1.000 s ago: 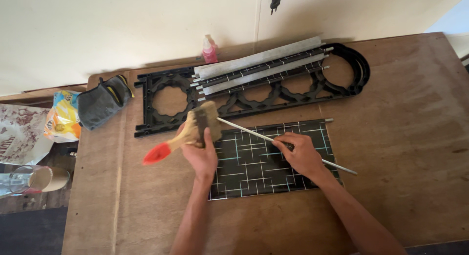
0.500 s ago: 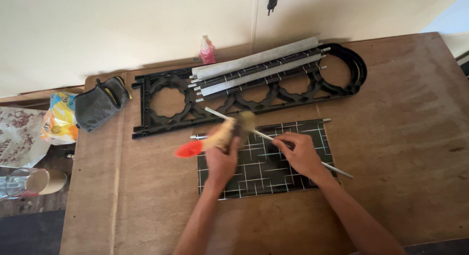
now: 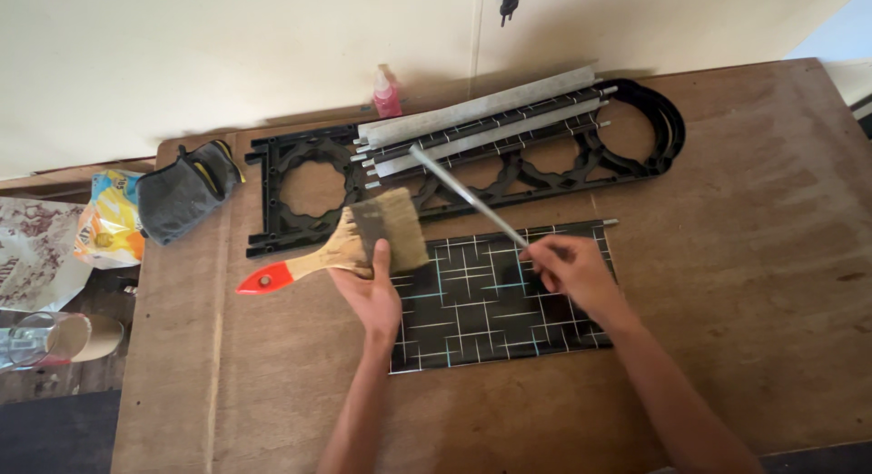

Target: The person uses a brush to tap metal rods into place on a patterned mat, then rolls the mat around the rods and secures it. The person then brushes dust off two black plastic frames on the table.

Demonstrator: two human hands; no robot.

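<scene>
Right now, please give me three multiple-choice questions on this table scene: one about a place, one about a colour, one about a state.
1. Where does the pink bottle stand?
A. by the wall, behind the black frame
B. on the patterned panel
C. at the table's near edge

2. What colour is the tip of the brush handle?
A. blue
B. red
C. green

3. How is the metal rod held?
A. lying flat, untouched
B. gripped by both hands
C. held at one end by the right hand, far end over the frame

Answers: 1 A, the bottle is against the wall; 2 B, the tip is red; 3 C, the left hand holds only the paintbrush.
</scene>
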